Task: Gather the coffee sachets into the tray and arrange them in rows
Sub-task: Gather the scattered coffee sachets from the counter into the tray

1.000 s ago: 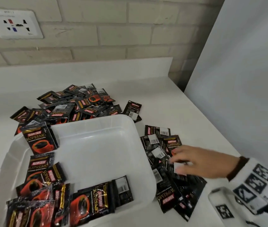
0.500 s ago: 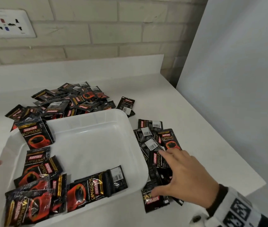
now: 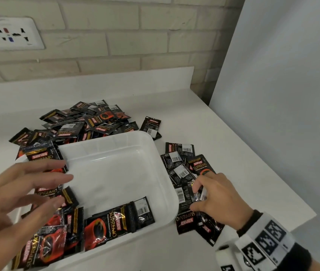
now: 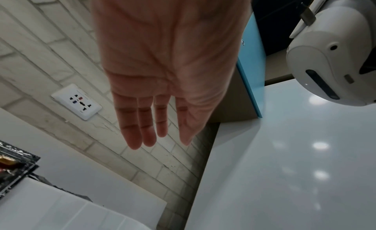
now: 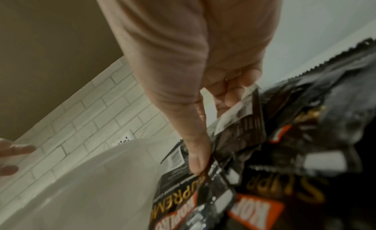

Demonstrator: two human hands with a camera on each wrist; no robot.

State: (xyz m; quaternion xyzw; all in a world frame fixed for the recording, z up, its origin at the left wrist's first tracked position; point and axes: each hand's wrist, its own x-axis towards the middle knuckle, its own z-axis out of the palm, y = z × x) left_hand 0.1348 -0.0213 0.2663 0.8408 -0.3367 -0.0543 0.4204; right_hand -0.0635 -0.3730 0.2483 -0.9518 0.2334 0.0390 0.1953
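A white plastic tray (image 3: 167, 173) sits on the white counter. Several black-and-red coffee sachets (image 3: 116, 222) lie along its left side and front, and its middle is bare. More sachets lie in a pile behind the tray (image 3: 88, 124) and in a pile to its right (image 3: 182, 169). My right hand (image 3: 196, 199) is down on the right pile, thumb and fingers pinching one sachet (image 3: 202, 194). The right wrist view shows that sachet (image 5: 240, 121) lifted at one end in my right hand (image 5: 213, 134). My left hand (image 3: 61, 182) hovers over the tray's left part with straight fingers (image 4: 148, 134), holding nothing.
A brick wall with a white socket plate (image 3: 10, 34) rises behind the counter. A grey panel (image 3: 291, 114) closes off the right side. The counter edge (image 3: 301, 218) runs close to the right pile. A white camera unit (image 3: 262, 245) is strapped to my right wrist.
My left hand has come in from the left edge to over the tray's left side. My right hand went from lying flat on the right pile to pinching one sachet.
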